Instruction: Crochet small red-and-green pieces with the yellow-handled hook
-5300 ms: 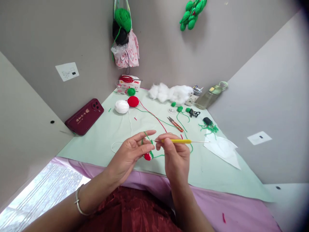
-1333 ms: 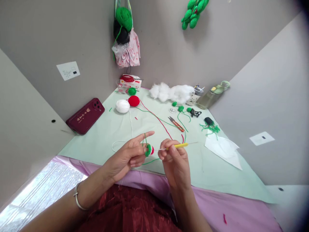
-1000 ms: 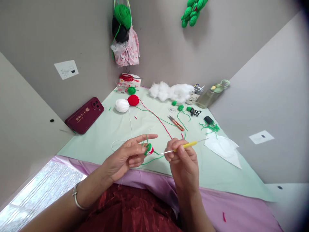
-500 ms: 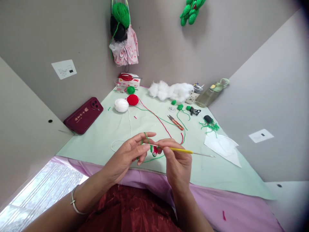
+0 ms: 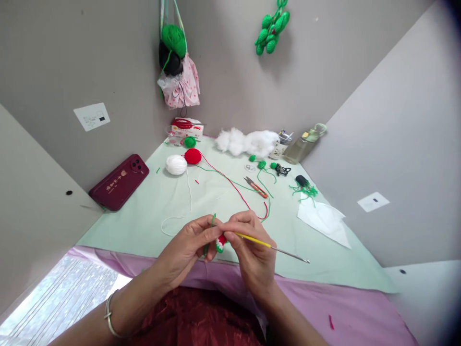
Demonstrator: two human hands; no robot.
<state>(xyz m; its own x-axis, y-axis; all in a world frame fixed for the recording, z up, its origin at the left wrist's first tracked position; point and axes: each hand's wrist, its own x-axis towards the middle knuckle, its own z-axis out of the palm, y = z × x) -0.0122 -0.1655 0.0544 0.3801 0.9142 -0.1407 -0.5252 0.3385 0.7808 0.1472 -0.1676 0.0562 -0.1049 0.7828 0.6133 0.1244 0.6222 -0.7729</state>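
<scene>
My right hand (image 5: 252,250) is closed round a yellow-handled crochet hook (image 5: 254,239), whose rear metal end points to the lower right. Its front tip is hidden behind the fingers. A small crocheted piece (image 5: 219,244) in red, white and green hangs below my fingertips. My left hand (image 5: 196,242) pinches that piece at its top, thumb against forefinger, with green yarn (image 5: 213,219) looped over a finger. The fingertips of both hands meet at the work. From the red yarn ball (image 5: 193,156) a strand runs across the table towards my hands.
Thread snips (image 5: 256,187) lie beyond my right hand. A white yarn ball (image 5: 176,165), white stuffing (image 5: 247,142), a bottle (image 5: 304,144) and small green crocheted pieces (image 5: 261,165) stand farther back. A maroon phone (image 5: 119,182) leans at the left; white sheets (image 5: 322,220) lie right.
The view has tilted and shifted slightly. My left fingers have folded from stretched out to a pinch, and the hook now slopes more steeply, its rear end lower. The hands are closer together.
</scene>
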